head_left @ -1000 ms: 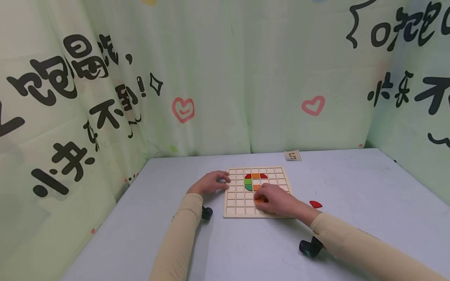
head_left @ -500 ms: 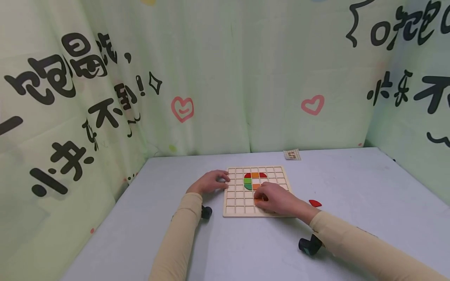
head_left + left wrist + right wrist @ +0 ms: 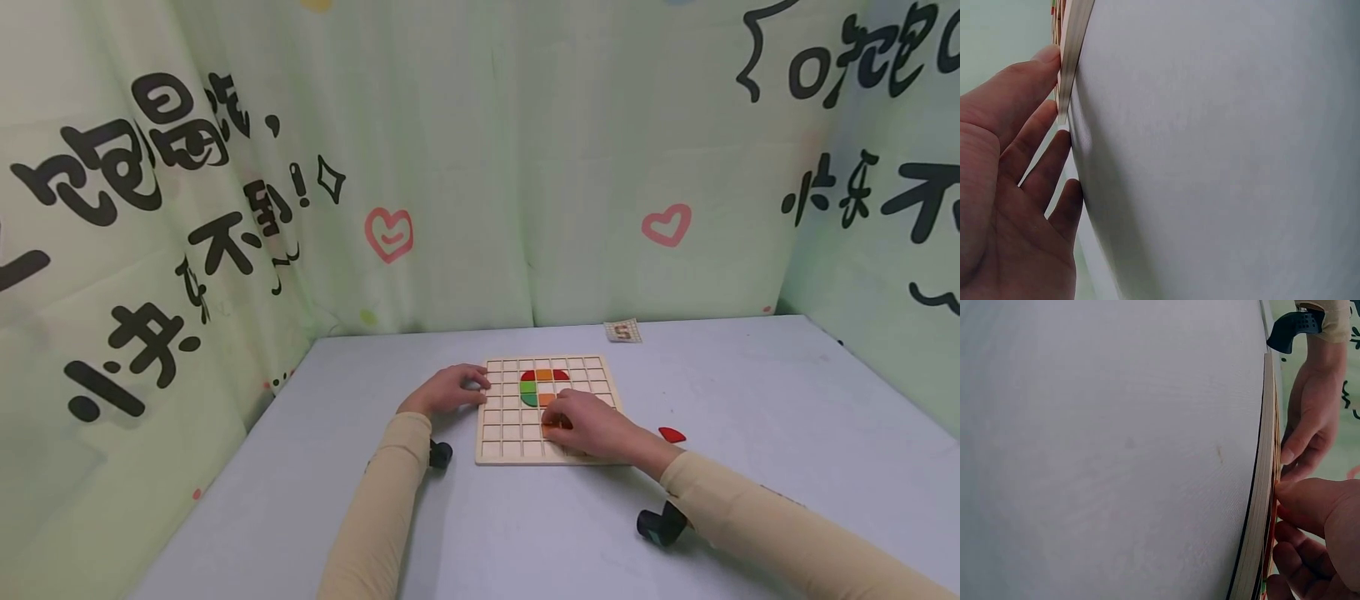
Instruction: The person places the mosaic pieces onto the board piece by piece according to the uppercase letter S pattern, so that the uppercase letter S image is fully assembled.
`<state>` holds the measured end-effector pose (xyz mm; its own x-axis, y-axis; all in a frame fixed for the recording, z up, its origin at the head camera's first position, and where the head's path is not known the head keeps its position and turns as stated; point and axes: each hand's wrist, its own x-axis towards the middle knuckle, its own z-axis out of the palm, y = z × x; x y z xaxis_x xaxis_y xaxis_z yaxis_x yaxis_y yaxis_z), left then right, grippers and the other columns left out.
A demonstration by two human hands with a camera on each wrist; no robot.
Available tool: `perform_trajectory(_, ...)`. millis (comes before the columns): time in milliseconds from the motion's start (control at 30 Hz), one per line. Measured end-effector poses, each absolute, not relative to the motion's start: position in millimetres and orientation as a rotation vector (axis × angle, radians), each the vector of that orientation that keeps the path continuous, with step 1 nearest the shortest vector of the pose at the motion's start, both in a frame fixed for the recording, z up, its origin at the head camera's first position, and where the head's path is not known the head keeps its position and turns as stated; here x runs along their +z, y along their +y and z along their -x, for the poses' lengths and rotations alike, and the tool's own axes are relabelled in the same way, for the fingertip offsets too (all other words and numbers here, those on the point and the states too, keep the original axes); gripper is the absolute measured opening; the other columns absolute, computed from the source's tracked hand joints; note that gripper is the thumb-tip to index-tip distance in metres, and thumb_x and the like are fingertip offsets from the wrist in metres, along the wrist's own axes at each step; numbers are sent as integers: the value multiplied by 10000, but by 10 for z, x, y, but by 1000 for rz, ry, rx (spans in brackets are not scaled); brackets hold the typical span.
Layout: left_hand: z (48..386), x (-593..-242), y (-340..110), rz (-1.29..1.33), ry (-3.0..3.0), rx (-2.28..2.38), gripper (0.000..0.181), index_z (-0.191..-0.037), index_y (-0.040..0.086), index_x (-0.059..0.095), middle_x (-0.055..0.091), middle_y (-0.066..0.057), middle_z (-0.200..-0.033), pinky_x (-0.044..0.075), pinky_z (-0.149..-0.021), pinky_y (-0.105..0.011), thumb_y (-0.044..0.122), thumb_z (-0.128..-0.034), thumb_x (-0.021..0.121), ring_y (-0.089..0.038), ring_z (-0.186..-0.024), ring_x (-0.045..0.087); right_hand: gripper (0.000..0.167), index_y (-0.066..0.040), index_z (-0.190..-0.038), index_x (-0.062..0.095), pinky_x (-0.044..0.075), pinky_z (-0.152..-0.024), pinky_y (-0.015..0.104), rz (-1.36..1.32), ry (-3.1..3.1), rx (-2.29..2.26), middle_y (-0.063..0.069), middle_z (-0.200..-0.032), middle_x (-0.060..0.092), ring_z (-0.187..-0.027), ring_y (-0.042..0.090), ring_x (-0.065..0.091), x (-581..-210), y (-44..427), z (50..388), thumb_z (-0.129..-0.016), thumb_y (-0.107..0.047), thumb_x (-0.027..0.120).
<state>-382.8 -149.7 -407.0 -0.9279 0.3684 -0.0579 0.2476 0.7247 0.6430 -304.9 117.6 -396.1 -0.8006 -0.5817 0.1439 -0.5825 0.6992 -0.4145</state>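
A light wooden grid board lies on the table in the head view, with several coloured tiles set in its cells. Red tiles, an orange square, a light green square and a dark green rounded tile form part of a curve. My right hand is over the board's lower middle, its thumb and index finger pinching an orange tile, mostly covered by the fingers. My left hand touches the board's left edge with fairly straight fingers, its thumb against the rim.
A loose red tile lies on the white table, right of the board. A small patterned card lies near the back edge. Printed curtains enclose the table at the back and sides.
The head view has shifted very slightly. Both hands keep their places on the board, and the tiles in sight have not moved.
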Motion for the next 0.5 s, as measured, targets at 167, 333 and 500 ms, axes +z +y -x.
perform_trajectory(167,3820,-4066,-1494,-488,2748,979,169,-1061,139,708,513,-21,-1437,268,-1157,-419,186,-899,695,-247,-1405,354,96,-117,-963,724,466,-705,283,-978,-2896,711,-53,-860,574,-808,122,500,-3976,1167,3055,-882,-167,716)
perform_trajectory(333,3814,-4063,-1506,-519,2749,978,174,-1061,134,707,516,-28,-1434,267,-1157,-421,184,-895,696,-254,-1405,356,110,-105,-972,725,465,-702,283,-962,-2899,717,-46,-862,577,-804,126,499,-3974,1156,3041,-878,-163,718)
perform_trajectory(500,3819,-4068,-1516,-535,2747,978,172,-1056,137,708,515,-27,-1436,266,-1158,-420,190,-892,696,-254,-1406,354,115,-95,-973,724,478,-726,299,-953,-2894,716,-52,-859,595,-812,126,510,-3968,1145,3030,-874,-154,720)
